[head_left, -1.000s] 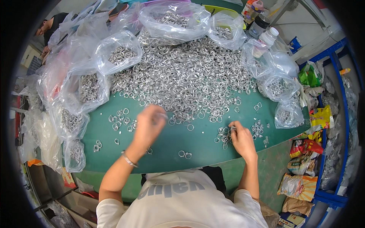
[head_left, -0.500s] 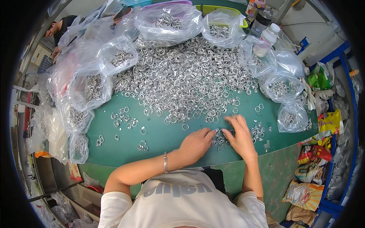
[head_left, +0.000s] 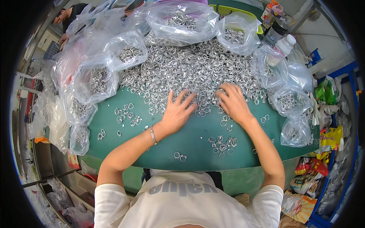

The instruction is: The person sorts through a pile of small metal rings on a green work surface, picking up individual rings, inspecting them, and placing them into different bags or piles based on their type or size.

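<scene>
A wide heap of silver metal rings (head_left: 175, 70) covers the far half of the green tabletop (head_left: 133, 152). At the heap's near edge my left hand (head_left: 176, 114) lies palm down with its fingers spread, tips among the rings. My right hand (head_left: 234, 104), fingers apart and bent, reaches into the heap a little to the right; motion blurs its fingertips. No ring shows held in either hand. Between my forearms, nearer the table edge, lies a small cluster of rings (head_left: 223, 146). A few loose rings (head_left: 180, 156) lie left of it, and another group (head_left: 128, 114) sits left of my left hand.
Clear plastic bags of rings (head_left: 99, 81) line the left side; more bags (head_left: 287, 102) stand at the right. A large bag (head_left: 182, 22) sits behind the heap. A white bottle (head_left: 281, 49) stands far right, near a blue shelf frame (head_left: 355, 79). Another person (head_left: 70, 17) is far left.
Both hands have moved away from the small ring cluster near the table edge, forward to the heap, and farther apart. The left fingers have spread. The view has shifted slightly.
</scene>
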Available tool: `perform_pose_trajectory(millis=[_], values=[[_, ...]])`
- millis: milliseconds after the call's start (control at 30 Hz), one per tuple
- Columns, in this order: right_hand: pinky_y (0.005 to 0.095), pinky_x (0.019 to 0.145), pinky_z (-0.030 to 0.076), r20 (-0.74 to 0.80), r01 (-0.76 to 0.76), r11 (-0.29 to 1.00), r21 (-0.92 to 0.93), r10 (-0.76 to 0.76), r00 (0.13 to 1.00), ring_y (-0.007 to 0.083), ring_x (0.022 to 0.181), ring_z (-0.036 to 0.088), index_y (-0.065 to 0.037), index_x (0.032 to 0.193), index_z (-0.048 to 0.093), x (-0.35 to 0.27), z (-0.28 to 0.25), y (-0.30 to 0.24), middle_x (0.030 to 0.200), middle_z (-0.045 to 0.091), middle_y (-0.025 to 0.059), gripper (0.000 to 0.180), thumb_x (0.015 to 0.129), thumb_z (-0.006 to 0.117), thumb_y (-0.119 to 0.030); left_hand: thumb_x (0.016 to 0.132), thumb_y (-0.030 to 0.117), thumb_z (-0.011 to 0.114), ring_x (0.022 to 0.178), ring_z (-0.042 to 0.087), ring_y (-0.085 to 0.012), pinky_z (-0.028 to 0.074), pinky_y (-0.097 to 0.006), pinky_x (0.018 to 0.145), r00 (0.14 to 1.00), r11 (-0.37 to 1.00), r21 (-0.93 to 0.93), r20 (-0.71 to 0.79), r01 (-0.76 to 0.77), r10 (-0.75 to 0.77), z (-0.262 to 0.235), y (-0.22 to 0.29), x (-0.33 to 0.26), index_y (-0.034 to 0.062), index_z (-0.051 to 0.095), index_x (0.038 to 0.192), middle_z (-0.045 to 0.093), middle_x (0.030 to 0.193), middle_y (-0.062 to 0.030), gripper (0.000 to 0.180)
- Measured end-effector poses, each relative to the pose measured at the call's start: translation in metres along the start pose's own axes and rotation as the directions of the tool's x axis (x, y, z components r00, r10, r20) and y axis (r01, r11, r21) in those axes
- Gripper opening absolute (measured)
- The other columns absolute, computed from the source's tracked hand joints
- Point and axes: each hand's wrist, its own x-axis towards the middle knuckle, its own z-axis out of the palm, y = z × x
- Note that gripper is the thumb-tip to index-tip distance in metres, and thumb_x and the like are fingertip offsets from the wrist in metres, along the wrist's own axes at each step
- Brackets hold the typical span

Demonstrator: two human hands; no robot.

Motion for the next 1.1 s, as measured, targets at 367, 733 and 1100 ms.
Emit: perform_pose_trajectory(millis=[367,733,1100], values=[[0.0410,0.068,0.044,-0.031,-0.467,0.855,0.226,0.486,0.873,0.0329,0.078,0.056,0.000,0.080,0.058,-0.008,-0.050,0.000,0.079,0.058,0.0143,0.008,0.079,0.065,-0.005,0.084,0.010,0.060,0.118,0.044,-0.0283,0.027,-0.055,0.104,0.918,0.927,-0.169,-0.164,0.334,-0.360,-0.014,-0.026,0.033,0.0078,0.055,0.114,0.050,0.122,-0.0095,0.030],[0.0392,0.070,0.047,0.410,-0.587,0.729,0.353,0.443,0.797,0.0304,0.081,0.057,0.000,0.084,0.064,-0.092,-0.060,-0.057,0.084,0.059,0.0117,0.011,0.076,0.068,-0.004,0.078,0.005,0.065,0.098,0.051,-0.0259,0.036,-0.038,0.082,0.996,0.885,-0.462,0.089,0.060,-0.022,-0.020,0.050,0.008,0.0056,0.059,0.107,0.053,0.107,-0.0096,0.030],[0.0402,0.078,0.043,0.015,-0.408,0.898,0.166,0.411,0.911,0.0311,0.093,0.053,-0.003,0.102,0.061,-0.060,-0.040,-0.044,0.101,0.056,0.0118,0.029,0.074,0.068,-0.005,0.082,0.015,0.063,0.100,0.049,-0.0242,0.038,-0.037,0.081,0.988,0.913,-0.399,0.082,-0.085,0.128,0.017,0.087,0.047,0.0085,0.056,0.111,0.051,0.109,-0.0076,0.031]])
